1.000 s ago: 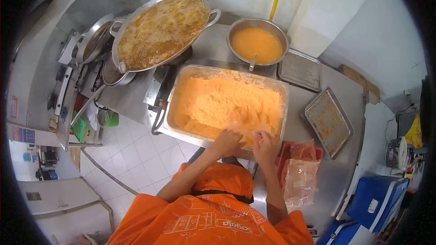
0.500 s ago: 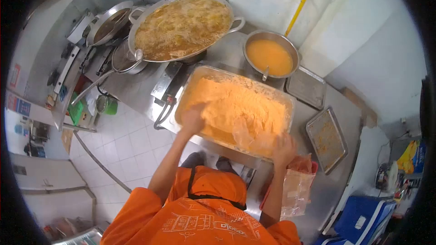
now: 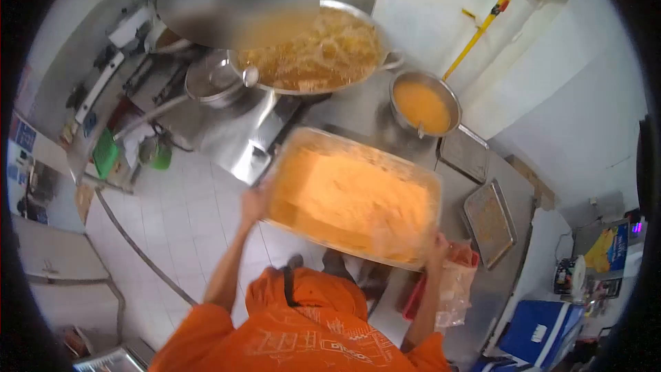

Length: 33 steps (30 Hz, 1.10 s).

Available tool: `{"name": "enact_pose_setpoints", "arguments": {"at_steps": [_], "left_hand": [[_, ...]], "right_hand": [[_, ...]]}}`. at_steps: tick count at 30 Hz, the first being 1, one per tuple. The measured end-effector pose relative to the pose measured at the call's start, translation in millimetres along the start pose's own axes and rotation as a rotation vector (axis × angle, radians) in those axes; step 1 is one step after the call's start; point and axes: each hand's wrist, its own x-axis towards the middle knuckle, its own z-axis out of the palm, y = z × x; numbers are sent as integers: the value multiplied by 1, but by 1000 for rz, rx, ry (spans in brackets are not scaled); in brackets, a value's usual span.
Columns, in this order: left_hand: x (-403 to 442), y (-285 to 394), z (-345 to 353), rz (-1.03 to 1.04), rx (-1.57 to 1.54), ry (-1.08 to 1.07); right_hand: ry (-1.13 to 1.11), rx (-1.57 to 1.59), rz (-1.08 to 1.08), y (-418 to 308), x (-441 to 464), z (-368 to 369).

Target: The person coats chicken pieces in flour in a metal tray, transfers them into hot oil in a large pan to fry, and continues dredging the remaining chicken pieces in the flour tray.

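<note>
Both my hands grip the rectangular tub (image 3: 332,242) of orange breading-like powder (image 3: 351,189), one at each end. My left hand (image 3: 254,204) is closed round the left side, its fingers partly hidden and blurred. On the lower right corner, my right hand (image 3: 435,251) holds the rim. Pale coated pieces (image 3: 396,234) lie in the powder near that corner, too smeared to name. The tub's front edge sticks out past the counter, above the tiled floor.
A large two-handled pan (image 3: 337,48) of bubbling oil stands behind, partly hidden by a lens blur. Beside it are a strainer (image 3: 212,77), a steel bowl (image 3: 425,107) of orange liquid and metal trays (image 3: 490,224). Red-edged plastic packaging (image 3: 456,282) lies at right.
My left hand has left the powder and moved to the tub's left end. My right hand stays at the right corner. The tub has shifted toward me and away from the pan.
</note>
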Motion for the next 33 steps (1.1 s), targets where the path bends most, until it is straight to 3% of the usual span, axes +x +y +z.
{"name": "enact_pose_setpoints", "arguments": {"at_steps": [2,3,5,6,8,9,12,17,20,23,24,30,33], "left_hand": [[-14,-11,-55,-116,-213,-24],[-24,-23,-53,-30,-133,44],[-42,-41,-52,147,43,183],[-54,-39,-64,109,38,131],[-73,-33,-83,35,8,31],[-69,-56,-94,91,8,49],[-77,-110,-139,-56,-149,93],[-144,-197,-176,-233,-122,243],[-199,-265,-174,-382,-195,338],[-246,-285,-170,-598,-202,353],[-260,-290,-173,-676,-194,365],[-304,-354,-147,-750,-50,290],[-298,-370,-107,-658,-62,358]], "right_hand": [[-29,-117,-10,3,-36,9],[-41,-162,-18,1,-50,18],[-85,39,130,-35,-78,0],[-98,138,204,-51,-88,-10],[-59,69,127,-29,-104,-6],[-43,117,93,-35,-126,6],[-76,106,30,-58,-167,32],[-253,7,10,-100,-182,64],[-339,-236,-197,-119,-191,93],[-486,-181,12,-117,-192,125],[-531,-231,-17,-104,-195,132],[-754,-327,-53,-52,-217,206],[-769,-309,71,-8,-215,230]]}}
